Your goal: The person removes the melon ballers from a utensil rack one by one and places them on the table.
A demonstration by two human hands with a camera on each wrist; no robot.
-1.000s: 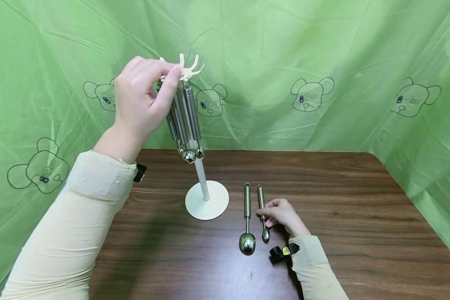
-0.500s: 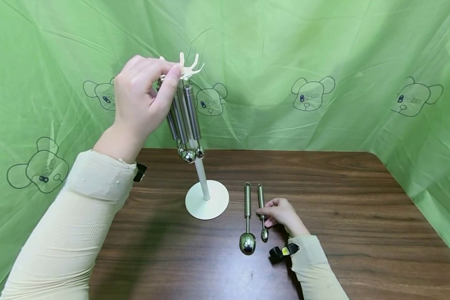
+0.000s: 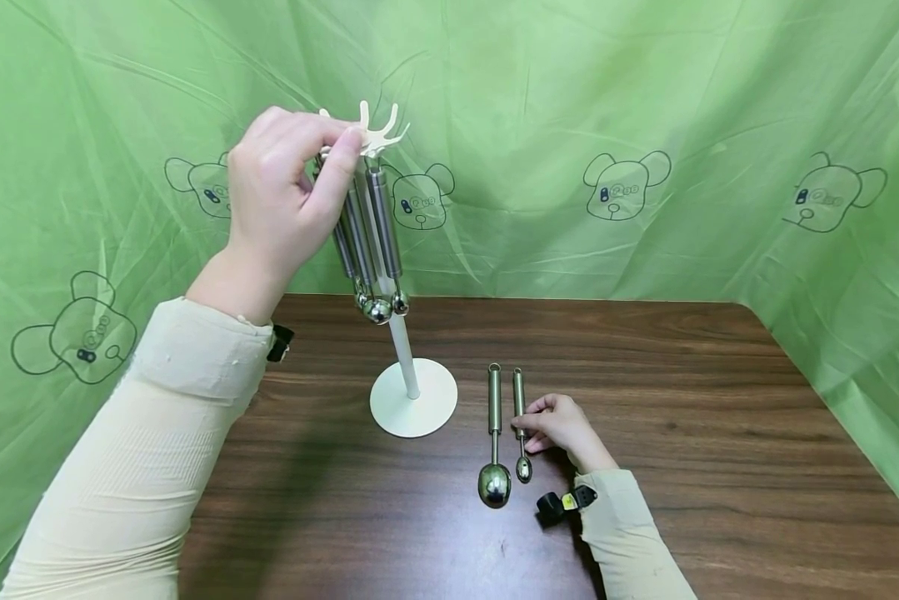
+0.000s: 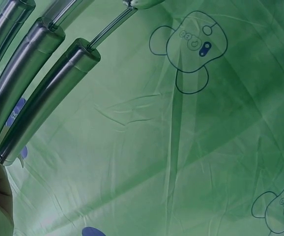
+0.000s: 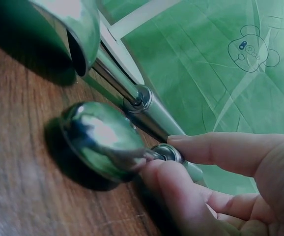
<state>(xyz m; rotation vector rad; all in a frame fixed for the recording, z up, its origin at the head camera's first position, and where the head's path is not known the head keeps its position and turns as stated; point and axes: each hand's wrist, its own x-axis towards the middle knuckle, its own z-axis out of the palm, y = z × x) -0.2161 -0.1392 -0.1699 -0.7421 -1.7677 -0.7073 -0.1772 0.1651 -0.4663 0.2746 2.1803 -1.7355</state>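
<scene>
**Two hands at a utensil stand and a spoon, head view; twelve o'clock is the far side**

The right hand (image 3: 565,427) pinches the small spoon (image 3: 519,392) between thumb and forefinger, near the lower end of its handle; the right wrist view shows the other fingers folded beneath. The spoon lies at the hand's nine o'clock, handle toward twelve, bowl toward six with its rounded back upward. Whether the bowl touches the table (image 3: 719,417) cannot be told.

The left hand (image 3: 287,179), between ten and eleven o'clock from the right, pinches the pale pronged top (image 3: 380,140) of the stand (image 3: 397,417) between thumb and fingers. At this hand's four o'clock hang steel utensils (image 3: 384,225), handles uppermost and round heads below; at least three are visible.

The large spoon (image 3: 494,486) lies just beside the small one, at its nine o'clock and roughly parallel. Farther toward nine o'clock is the stand's round white base.

A black device (image 3: 552,507) is worn at the right wrist, at the hand's six o'clock. Green cloth (image 3: 539,83) printed with outlined bear faces (image 3: 626,190) rises behind the table.
</scene>
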